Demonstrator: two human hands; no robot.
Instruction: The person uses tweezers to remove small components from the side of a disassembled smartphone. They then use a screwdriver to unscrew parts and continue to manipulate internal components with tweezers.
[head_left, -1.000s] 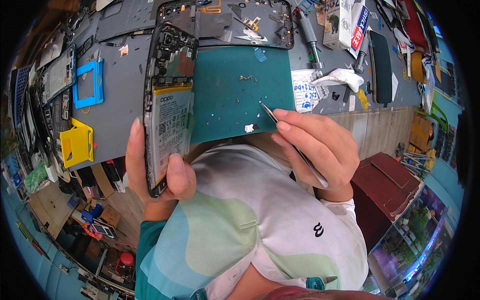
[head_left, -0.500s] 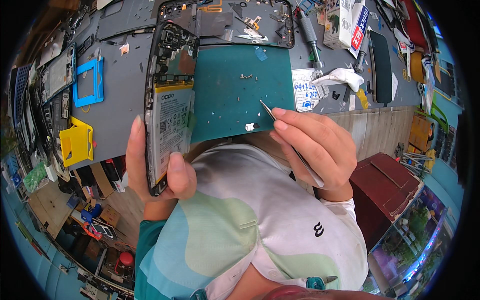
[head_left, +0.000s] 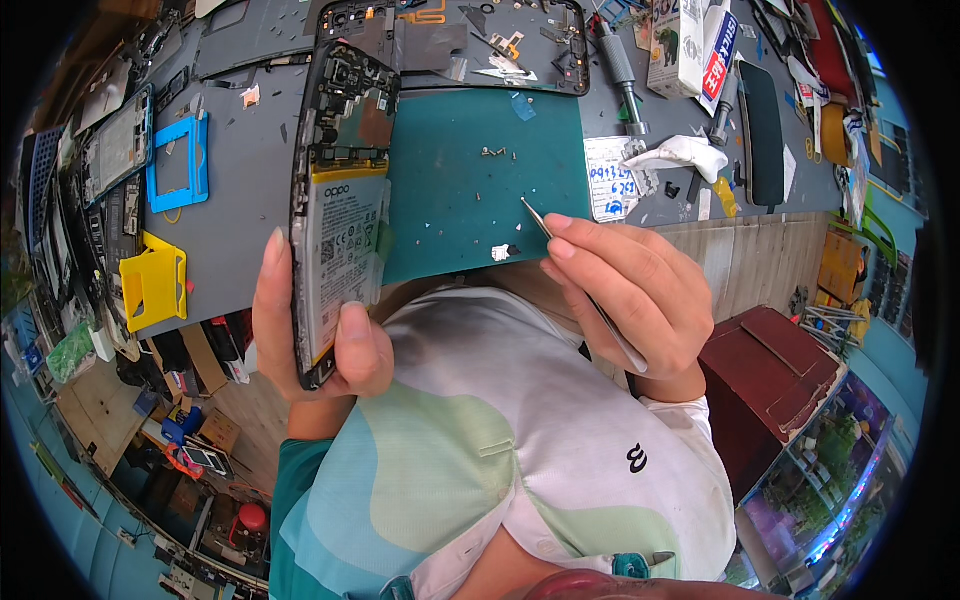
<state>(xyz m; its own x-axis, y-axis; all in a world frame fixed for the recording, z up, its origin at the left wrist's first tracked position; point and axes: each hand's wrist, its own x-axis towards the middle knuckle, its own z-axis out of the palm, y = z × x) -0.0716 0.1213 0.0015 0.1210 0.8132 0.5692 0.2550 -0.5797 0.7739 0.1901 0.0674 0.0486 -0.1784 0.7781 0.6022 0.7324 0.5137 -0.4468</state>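
My left hand (head_left: 350,360) is closed round the lower end of an opened smartphone (head_left: 345,130), tilted up on its long edge. Its battery (head_left: 338,230) and upper circuit area face right, and my thumb presses near the battery's lower end. My right hand (head_left: 640,290) pinches metal tweezers (head_left: 600,315), their tip pointing up and left over the green mat (head_left: 440,130). A small bright bit shows at the tip; I cannot tell whether it is held. Several tiny screws (head_left: 494,153) lie on the mat, with a small white-and-black piece (head_left: 503,253) at its near edge.
Behind the mat lies a phone frame (head_left: 490,50) holding loose small parts. On the right are a screwdriver (head_left: 617,70), a written paper label (head_left: 608,180), crumpled white tissue (head_left: 680,155) and a dark phone (head_left: 763,135). Blue (head_left: 178,165) and yellow (head_left: 153,285) plastic stands sit left.
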